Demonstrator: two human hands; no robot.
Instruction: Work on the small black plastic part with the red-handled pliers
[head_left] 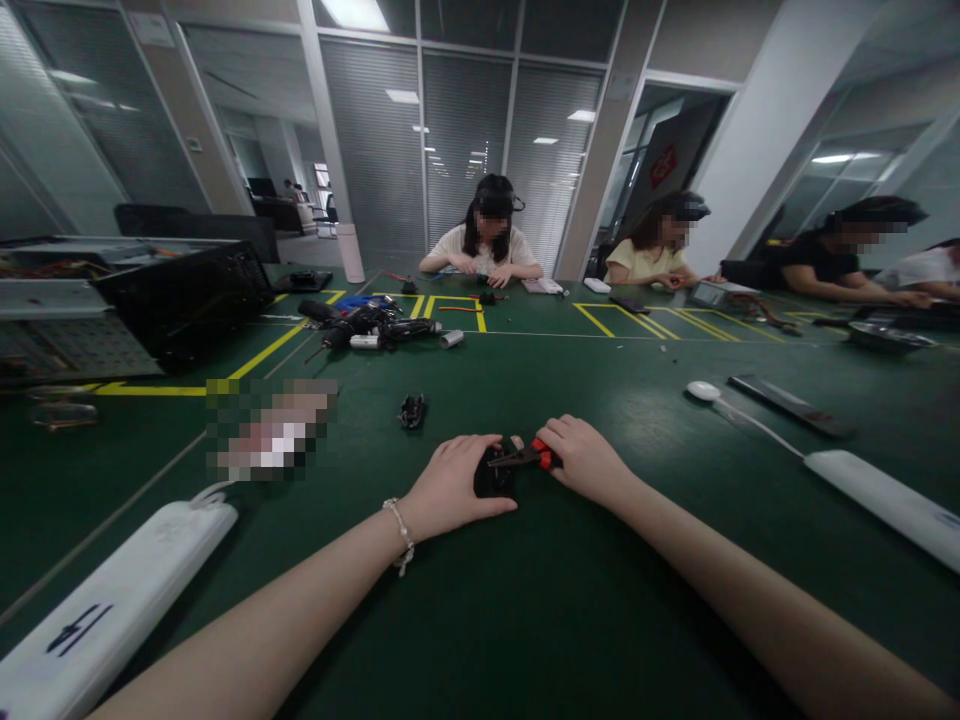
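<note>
In the middle of the green table [555,600], my left hand [446,485] curls around a small black part [491,480], steadying it on the surface. My right hand [589,458] is closed on the red handles of a pair of pliers [525,456]. The pliers' dark jaws point left and lie over the black part; whether they grip it I cannot tell. Farther off to the left sits another small black part [412,411] with an uneven outline.
At left stand an open computer case [187,300] and a white power strip [127,590]. A drill [345,330] lies among cables. On the right are a second power strip [885,500], a mouse-shaped white object [703,391] and a dark flat bar [787,404]. Several people sit opposite.
</note>
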